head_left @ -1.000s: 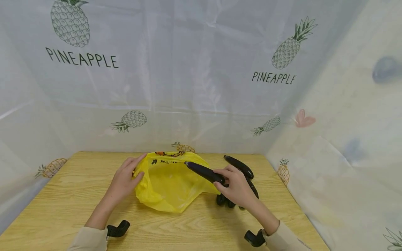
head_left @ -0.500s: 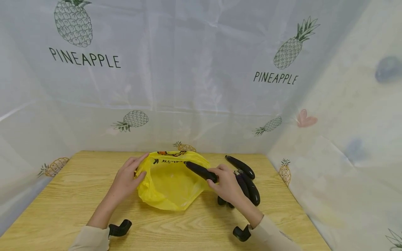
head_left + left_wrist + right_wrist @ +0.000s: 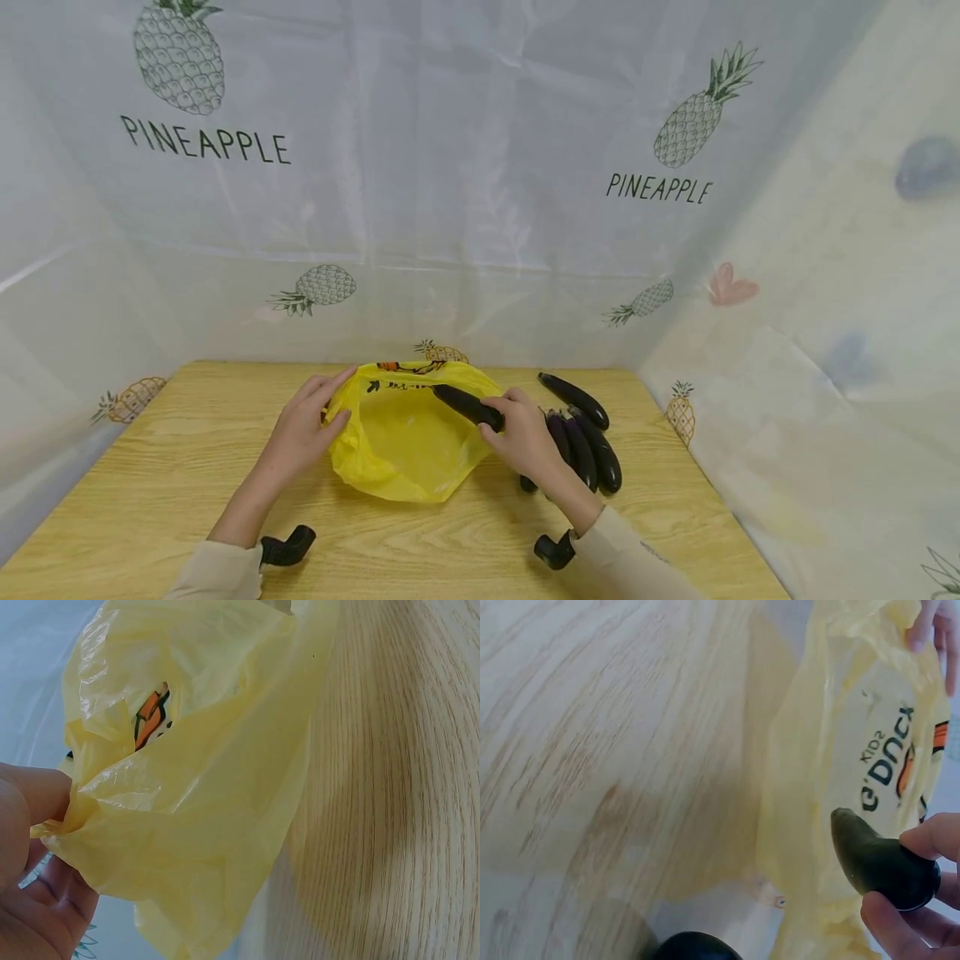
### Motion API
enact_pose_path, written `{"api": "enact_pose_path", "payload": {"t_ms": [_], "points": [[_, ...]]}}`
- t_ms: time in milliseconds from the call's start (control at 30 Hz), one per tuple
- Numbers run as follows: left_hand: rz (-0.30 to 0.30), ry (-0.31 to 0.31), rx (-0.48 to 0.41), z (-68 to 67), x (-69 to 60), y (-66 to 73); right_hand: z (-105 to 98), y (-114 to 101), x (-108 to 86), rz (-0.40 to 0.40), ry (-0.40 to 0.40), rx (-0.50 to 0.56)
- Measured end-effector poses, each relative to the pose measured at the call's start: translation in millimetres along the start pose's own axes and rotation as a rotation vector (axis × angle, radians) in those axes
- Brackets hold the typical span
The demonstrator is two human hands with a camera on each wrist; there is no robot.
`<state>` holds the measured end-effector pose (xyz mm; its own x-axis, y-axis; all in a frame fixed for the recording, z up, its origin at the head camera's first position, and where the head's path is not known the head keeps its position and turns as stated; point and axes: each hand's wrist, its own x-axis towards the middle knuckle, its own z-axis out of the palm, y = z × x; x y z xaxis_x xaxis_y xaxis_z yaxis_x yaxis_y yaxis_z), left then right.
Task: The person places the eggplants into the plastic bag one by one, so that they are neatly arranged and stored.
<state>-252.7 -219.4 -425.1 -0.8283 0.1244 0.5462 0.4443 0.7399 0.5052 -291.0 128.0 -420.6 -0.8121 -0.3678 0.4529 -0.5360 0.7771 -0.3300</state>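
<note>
A yellow plastic bag (image 3: 408, 475) with dark print lies on the table, its mouth spread wide. My left hand (image 3: 302, 427) pinches its left rim between thumb and fingers; the left wrist view shows the gathered film (image 3: 71, 817) there. From the right, my right hand (image 3: 525, 437) holds a dark purple eggplant (image 3: 467, 406) by its rounded end. The narrower end points left over the bag's opening, in front of the printed inner wall. In the right wrist view the thumb and fingers grip that eggplant (image 3: 881, 862).
Several eggplants (image 3: 583, 454) lie bunched right of the bag, partly behind my right forearm. Another eggplant (image 3: 574, 400) lies further back. The wooden table (image 3: 420, 550) meets a pineapple-print curtain (image 3: 480, 308) behind. Black curved pieces (image 3: 288, 546) stick out at both wrists.
My right hand has moved left with the eggplant, further over the bag's opening. More of the eggplant pile shows behind it. The left hand stays on the rim.
</note>
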Motion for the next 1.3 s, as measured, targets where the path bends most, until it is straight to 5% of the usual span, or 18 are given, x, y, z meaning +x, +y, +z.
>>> {"api": "enact_pose_path", "payload": {"t_ms": [600, 1300], "points": [[-0.019, -0.018, 0.005, 0.3, 0.9, -0.4, 37.2, 9.9, 9.1, 0.165, -0.034, 0.074], [-0.046, -0.046, -0.014, 3.1, -0.4, -1.4, 55.9, 11.7, 9.9, 0.243, -0.084, 0.141]]}}
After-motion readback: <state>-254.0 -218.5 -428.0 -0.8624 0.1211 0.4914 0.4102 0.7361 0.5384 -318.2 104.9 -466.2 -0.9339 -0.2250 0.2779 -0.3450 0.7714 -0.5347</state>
